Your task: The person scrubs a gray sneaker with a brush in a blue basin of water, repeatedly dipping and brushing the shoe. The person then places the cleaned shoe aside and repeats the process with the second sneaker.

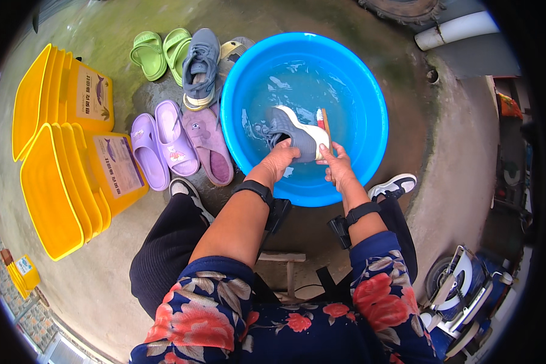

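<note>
A blue plastic basin (227, 104) of water stands on the wet ground before me. Over the water I hold a grey lace-up sneaker (295, 134) with a white sole, its toe pointing away to the upper left. My left hand (280, 160) grips the shoe at its ankle opening. At the sole's heel end, my right hand (337, 164) has its thumb on the white edge, with the other fingers curled behind. A brush (326, 123) with white and red bristles shows beside the sole, close to my right fingers; whether that hand holds it is unclear.
Left of the basin lie a grey sneaker (201, 68), green slippers (149, 57), lilac slides (177, 141) and a purple slipper (211, 145). Stacked yellow bins (118, 168) stand farther left. A white pipe (457, 31) lies at the upper right, a wheeled vehicle (455, 291) at the lower right.
</note>
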Tool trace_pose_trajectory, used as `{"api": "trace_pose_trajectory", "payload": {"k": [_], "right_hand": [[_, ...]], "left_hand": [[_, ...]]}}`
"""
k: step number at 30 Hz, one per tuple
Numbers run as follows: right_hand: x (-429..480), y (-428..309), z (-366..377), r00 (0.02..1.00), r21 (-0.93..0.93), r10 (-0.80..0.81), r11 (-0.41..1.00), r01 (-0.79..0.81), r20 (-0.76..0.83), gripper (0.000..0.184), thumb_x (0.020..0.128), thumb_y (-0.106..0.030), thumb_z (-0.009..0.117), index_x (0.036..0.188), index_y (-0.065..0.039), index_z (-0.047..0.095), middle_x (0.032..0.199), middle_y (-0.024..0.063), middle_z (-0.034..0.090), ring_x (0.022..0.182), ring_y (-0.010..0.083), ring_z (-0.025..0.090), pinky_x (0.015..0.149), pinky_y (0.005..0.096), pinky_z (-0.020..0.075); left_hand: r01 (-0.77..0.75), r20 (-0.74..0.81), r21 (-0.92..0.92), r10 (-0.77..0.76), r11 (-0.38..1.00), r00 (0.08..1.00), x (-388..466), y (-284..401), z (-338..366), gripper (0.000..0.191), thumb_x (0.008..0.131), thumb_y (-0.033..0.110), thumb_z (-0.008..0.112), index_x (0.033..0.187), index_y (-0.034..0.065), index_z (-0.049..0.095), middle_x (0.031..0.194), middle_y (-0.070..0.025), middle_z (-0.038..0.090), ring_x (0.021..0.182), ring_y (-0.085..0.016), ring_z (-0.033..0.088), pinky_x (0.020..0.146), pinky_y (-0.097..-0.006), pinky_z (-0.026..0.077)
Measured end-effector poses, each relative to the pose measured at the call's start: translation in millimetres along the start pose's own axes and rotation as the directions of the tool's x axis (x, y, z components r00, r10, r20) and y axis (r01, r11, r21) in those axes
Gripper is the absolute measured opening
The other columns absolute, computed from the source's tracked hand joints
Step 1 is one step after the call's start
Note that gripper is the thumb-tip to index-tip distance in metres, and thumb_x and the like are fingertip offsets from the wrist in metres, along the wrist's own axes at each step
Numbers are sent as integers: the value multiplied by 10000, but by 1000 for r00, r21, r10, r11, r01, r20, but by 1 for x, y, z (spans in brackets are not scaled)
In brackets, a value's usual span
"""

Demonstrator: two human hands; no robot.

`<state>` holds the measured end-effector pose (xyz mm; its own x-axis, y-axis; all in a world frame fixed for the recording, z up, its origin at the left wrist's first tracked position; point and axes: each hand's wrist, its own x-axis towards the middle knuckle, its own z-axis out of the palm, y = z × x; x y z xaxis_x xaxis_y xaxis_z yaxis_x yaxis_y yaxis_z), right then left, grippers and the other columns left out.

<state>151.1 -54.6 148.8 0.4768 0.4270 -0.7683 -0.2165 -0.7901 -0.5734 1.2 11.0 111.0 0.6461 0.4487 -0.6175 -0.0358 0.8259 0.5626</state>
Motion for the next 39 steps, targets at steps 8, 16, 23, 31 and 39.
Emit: {"api": "trace_pose_trajectory", "payload": {"k": [8,16,23,31,39], "right_hand": [[4,-3,-8,971,-168,-98,976,136,220,597,754,-298,673,1253,-122,396,790,109,594,446,98,414,365,256,335],[38,12,-13,993,-608,-107,786,112,45,327,848,-225,527,1170,-176,501,656,63,544,443,127,434,386,309,348],[-3,18,-41,916,-394,-398,851,347,-55,334,860,-177,505,1191,-140,480,811,102,578,666,171,524,599,301,416],[-108,18,-47,685,-768,-679,282,575,264,458,827,-178,530,1259,-252,395,867,180,579,753,366,575,644,421,473],[-82,-36,17,713,-869,-650,164,467,261,415,849,-251,483,1246,-286,368,752,167,570,696,362,566,608,445,452]], "left_hand": [[172,-184,-459,-283,872,941,11,-6,-17,440,896,329,393,1234,47,387,1239,-115,455,1125,-252,451,957,-380,337],[148,-225,-446,-270,883,936,10,-7,-6,446,891,323,435,1233,41,383,1231,-114,456,1134,-267,436,962,-422,319],[87,-143,-482,-176,872,974,24,-3,10,468,840,203,554,1228,21,368,1200,-141,468,1081,-288,479,920,-435,379],[-21,-251,-527,-132,850,959,34,14,24,348,897,237,444,1157,8,408,1133,-148,497,965,-278,540,811,-424,469],[-8,-279,-571,-186,821,942,43,13,20,307,893,242,454,1126,43,436,1019,-93,544,839,-238,582,710,-388,500]]}}
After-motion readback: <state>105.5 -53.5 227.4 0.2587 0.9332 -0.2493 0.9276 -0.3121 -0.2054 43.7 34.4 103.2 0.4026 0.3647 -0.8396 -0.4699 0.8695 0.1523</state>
